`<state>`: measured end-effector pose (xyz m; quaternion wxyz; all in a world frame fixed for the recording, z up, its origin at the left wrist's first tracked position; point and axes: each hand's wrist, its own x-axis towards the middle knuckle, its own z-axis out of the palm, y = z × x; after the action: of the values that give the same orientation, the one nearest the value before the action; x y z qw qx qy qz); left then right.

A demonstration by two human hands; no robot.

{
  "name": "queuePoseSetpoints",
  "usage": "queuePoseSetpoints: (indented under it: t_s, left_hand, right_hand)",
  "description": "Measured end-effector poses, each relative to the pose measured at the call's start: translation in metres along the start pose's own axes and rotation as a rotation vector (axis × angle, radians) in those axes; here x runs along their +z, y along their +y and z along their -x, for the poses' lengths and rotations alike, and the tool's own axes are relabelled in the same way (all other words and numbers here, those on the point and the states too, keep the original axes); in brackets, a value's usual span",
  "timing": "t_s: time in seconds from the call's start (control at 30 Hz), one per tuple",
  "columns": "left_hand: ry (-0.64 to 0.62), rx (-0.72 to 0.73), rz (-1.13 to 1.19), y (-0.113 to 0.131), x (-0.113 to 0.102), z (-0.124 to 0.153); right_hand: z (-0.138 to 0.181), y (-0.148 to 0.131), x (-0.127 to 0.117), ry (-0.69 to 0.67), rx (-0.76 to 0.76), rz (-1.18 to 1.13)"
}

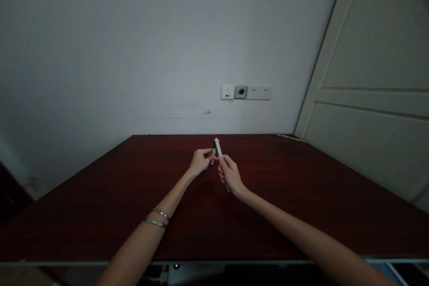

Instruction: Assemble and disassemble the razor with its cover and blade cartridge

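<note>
Both hands meet at a slim, hinged, stick-shaped thing point(218, 147) above the middle of the table. Its long pale bar comes toward me from a joint at the top, and the lower end passes behind my right fingers. A shorter dark-and-grey piece point(213, 152) hangs beside it on the left, the two spread in a narrow V. My left hand point(200, 161) is closed, with thumb and fingers pinching the shorter piece. Wrapped round the pale bar is my right hand point(231, 174). What exact kind of object it is, I cannot make out.
A dark red wooden table point(150, 196) spreads out beneath my arms. Behind it stands a white wall with sockets point(259, 93) and switch plates. A pale panelled door point(368, 98) borders the right side. Two silver bracelets point(159, 218) circle my left forearm.
</note>
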<state>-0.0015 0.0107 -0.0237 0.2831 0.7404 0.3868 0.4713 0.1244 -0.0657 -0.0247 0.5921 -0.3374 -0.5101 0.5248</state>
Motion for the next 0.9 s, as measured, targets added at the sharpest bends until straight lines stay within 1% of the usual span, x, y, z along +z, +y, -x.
queuePoseSetpoints:
  t_s: [0.1,0.2,0.27,0.4,0.47,0.57,0.73,0.9]
  left_hand:
    - [0.038,0.003,0.033,-0.002,-0.002,-0.002]
    - [0.113,0.009,0.08,-0.005,-0.001,-0.003]
    - [0.126,0.009,0.135,-0.007,0.003,-0.003]
    - [0.011,0.003,0.356,-0.006,0.014,-0.001]
    - [-0.046,-0.021,0.438,-0.003,0.018,0.001]
    - [-0.112,-0.058,0.501,0.001,0.021,0.004]
    - [-0.129,-0.032,0.503,0.003,0.017,0.006]
    - [-0.124,-0.078,0.536,0.003,0.017,0.006]
  right_hand:
    - [0.007,0.001,-0.007,-0.042,-0.027,0.072]
    - [0.011,-0.008,-0.02,0.014,-0.12,0.103]
    - [0.01,-0.018,-0.028,0.032,-0.154,0.109]
    - [0.003,-0.032,-0.034,-0.005,-0.182,0.149]
    - [-0.001,-0.033,-0.032,0.002,-0.197,0.188]
    - [-0.005,-0.026,-0.027,0.011,-0.242,0.275]
    - [-0.006,-0.012,-0.024,0.012,-0.298,0.398]
    - [-0.007,-0.009,-0.024,0.025,-0.291,0.355]
